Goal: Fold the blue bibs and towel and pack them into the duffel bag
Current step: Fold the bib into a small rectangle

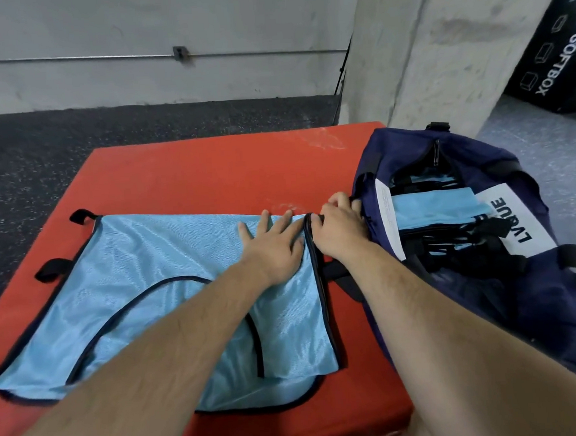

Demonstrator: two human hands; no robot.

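A light blue mesh bib with dark trim (149, 287) lies spread flat on a red padded mat (210, 175), its black strap loops (52, 269) sticking out at the left edge. The left hand (275, 245) presses flat on the bib near its far right corner, fingers straight and spread on the fabric. The right hand (339, 228) sits just beside it, its fingers curled around the bib's dark right-hand edge at the top corner, pinching it up off the mat. Directly to the right, on the same mat, stands a navy blue fabric duffel bag (487, 306) with its top unzipped; folded light blue pieces (438, 208) already lie inside it among black straps, and a white label with dark lettering (516, 224) shows on the bag's far side. Behind the mat is dark speckled flooring (73, 146) and a pale concrete wall (133, 31), with a black soft box marked SOFTBOX (553, 50) in the far right corner
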